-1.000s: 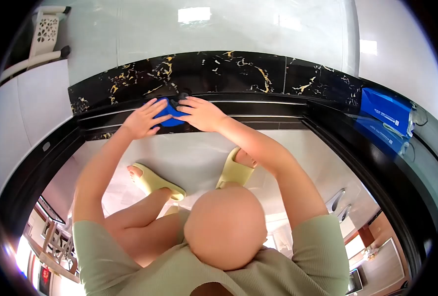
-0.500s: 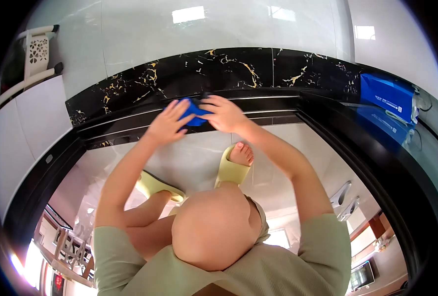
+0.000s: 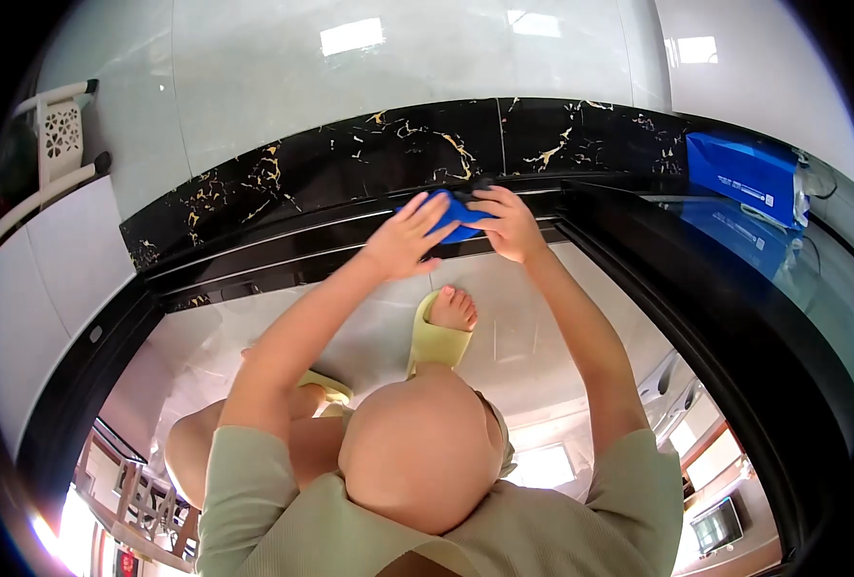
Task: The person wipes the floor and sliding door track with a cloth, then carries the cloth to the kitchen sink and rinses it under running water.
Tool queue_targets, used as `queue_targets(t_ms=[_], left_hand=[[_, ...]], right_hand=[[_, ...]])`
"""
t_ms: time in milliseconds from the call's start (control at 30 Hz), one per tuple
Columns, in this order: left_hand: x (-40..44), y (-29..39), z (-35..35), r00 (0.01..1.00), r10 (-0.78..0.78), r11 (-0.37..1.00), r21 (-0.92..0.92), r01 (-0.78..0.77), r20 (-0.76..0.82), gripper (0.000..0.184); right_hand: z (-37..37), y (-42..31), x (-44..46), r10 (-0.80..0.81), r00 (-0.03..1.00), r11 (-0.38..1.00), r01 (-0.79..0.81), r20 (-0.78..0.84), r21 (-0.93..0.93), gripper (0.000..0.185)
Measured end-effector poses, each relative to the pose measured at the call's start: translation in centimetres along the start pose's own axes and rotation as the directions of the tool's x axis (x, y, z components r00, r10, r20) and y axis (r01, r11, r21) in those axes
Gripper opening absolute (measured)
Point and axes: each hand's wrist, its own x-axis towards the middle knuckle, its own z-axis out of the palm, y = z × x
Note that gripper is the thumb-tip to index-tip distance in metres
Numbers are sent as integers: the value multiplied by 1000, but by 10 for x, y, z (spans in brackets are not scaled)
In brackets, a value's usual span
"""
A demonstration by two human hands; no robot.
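Observation:
A bunched blue cloth [image 3: 458,217] lies on the black sliding-door track [image 3: 340,237] in front of me. My left hand [image 3: 410,236] reaches over the cloth's left side, its fingers holding it down and its thumb held apart. From the right, my right hand [image 3: 510,223] grips the cloth's other side with bent fingers. A small dark piece [image 3: 483,183], too unclear to name, shows just beyond the right fingertips. Parts of the cloth are hidden under my fingers.
Black marble with gold veins [image 3: 403,144] runs beyond the track. On the right are a black door frame [image 3: 696,317] and a blue box or bag [image 3: 742,175]. A white stool or rack [image 3: 62,139] stands at left. My foot in a yellow-green slipper [image 3: 441,327] is close to the track.
Both hands and the blue cloth have moved to the right along the track. My left knee has swung outward to the left, and the view has shifted slightly.

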Motion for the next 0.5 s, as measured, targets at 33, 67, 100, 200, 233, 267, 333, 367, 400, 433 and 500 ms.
queue_targets(t_ms=[33, 67, 100, 200, 233, 267, 333, 367, 400, 433, 500], left_hand=[[9, 4, 2, 1000, 3, 1000, 13, -3, 8, 69], [9, 3, 1, 1000, 7, 1000, -4, -7, 5, 68], [7, 2, -1, 1000, 19, 1000, -15, -19, 4, 68], [-10, -10, -7, 999, 38, 998, -47, -38, 11, 65], [-23, -15, -10, 999, 36, 998, -61, -35, 21, 65], [-37, -21, -13, 998, 26, 999, -44, -23, 59, 63], [-64, -27, -23, 991, -24, 1000, -11, 26, 134, 64], [-72, -28, -26, 985, -57, 998, 16, 55, 164, 65], [-72, -27, -28, 986, -71, 997, 26, 68, 149, 65], [-73, -24, -29, 987, -86, 996, 32, 82, 139, 66], [-71, -19, -28, 988, -82, 997, 16, 81, 129, 66]], right_hand=[[-2, 0, -6, 50, 997, 999, -49, -52, 6, 25], [-1, -1, -12, 102, 989, 995, -101, -107, 14, 23], [3, -5, -12, 128, 982, 992, -125, -137, 28, 22], [27, -15, 0, 158, 965, 986, -144, -208, 80, 19], [36, -22, 8, 143, 968, 988, -129, -205, 80, 18], [46, -31, 15, 145, 966, 986, -125, -213, 107, 18], [61, -46, 34, 149, 965, 980, -116, -213, 161, 17], [66, -50, 42, 147, 968, 976, -108, -203, 191, 17], [67, -50, 47, 128, 974, 979, -94, -186, 181, 17], [65, -47, 49, 108, 980, 979, -77, -166, 187, 19], [55, -39, 46, 76, 989, 979, -50, -127, 200, 23]])
